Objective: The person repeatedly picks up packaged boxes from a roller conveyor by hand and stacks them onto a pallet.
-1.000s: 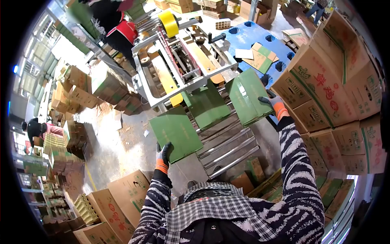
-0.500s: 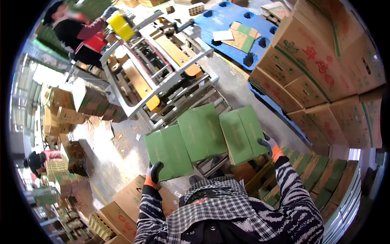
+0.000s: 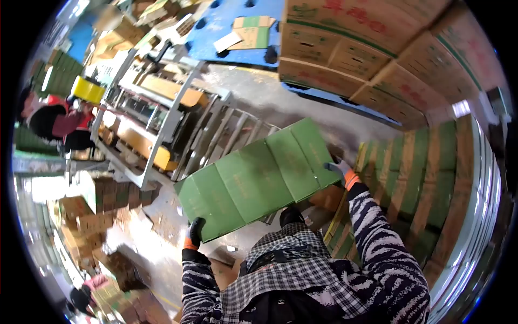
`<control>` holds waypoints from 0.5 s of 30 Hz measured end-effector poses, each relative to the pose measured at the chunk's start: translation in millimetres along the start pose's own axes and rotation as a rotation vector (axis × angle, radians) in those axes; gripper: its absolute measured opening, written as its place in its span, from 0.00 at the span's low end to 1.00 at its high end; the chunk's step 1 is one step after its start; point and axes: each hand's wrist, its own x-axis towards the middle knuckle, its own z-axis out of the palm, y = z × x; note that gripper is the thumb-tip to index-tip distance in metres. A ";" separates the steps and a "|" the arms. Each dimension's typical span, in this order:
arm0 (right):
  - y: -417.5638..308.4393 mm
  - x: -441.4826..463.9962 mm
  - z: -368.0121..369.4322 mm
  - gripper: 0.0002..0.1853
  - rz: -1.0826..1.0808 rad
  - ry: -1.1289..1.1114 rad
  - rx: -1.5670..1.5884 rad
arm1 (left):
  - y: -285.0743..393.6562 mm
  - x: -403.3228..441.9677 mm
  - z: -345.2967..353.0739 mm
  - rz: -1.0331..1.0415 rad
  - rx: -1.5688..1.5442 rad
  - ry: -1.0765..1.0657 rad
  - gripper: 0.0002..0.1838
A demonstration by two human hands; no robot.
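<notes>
Long green cardboard (image 3: 248, 178) spans the space in front of me, its seams dividing it into several panels. I cannot tell whether it is one folded carton or boxes pressed side by side. My left hand (image 3: 195, 231), in a dark glove with an orange cuff, grips its lower left corner. At the right end, my right hand (image 3: 341, 171), gloved alike, is closed on the edge. The undersides and most of the fingers beneath are hidden.
A metal-framed machine (image 3: 145, 119) with a roller conveyor (image 3: 232, 129) stands ahead. Brown cartons (image 3: 345, 48) are stacked on a blue pallet (image 3: 396, 116). Green-and-brown cartons (image 3: 415, 178) line my right. A co-worker (image 3: 54, 119) is beside the machine; another person (image 3: 86, 294) is lower left.
The green cardboard's panels, separated by gaps and uneven before, now line up in one continuous tilted strip. My right hand has risen and moved left. The view has turned rightward.
</notes>
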 end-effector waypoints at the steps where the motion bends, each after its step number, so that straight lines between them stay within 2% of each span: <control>1: 9.6 -22.4 5.1 0.25 -0.076 0.052 -0.090 | -1.0 4.4 -14.3 0.062 0.125 -0.062 0.20; 2: 30.4 -41.7 1.8 0.23 -0.130 0.083 -0.152 | -16.9 17.5 -42.8 0.007 0.095 -0.105 0.21; 3: 51.2 -60.3 -2.1 0.23 -0.182 0.117 -0.215 | -7.6 12.9 -47.5 0.055 0.080 -0.151 0.21; 4: 70.9 -83.3 -8.0 0.21 -0.196 0.189 -0.248 | -36.4 26.9 -89.8 0.238 0.130 -0.320 0.21; 7: 158.2 -158.7 -15.2 0.17 -0.181 0.444 -0.170 | 3.9 45.1 -18.9 0.086 0.116 -0.403 0.21; 9: 126.0 -273.9 45.9 0.27 -0.392 0.465 -0.086 | 26.9 37.2 47.4 0.062 0.147 -0.510 0.22; 11: 99.6 -381.3 108.4 0.41 -0.619 0.449 0.020 | 48.9 12.0 109.3 0.076 0.192 -0.646 0.23; 12: 121.6 -394.8 111.9 0.43 -0.599 0.545 0.001 | 61.0 -5.5 135.3 0.090 0.208 -0.715 0.23; 14: 132.3 -457.1 146.1 0.40 -0.782 0.487 0.175 | 86.0 -47.1 182.1 0.126 0.239 -0.859 0.24; 15: 127.4 -493.6 153.9 0.49 -0.860 0.504 0.130 | 100.3 -70.8 201.2 0.150 0.247 -0.932 0.24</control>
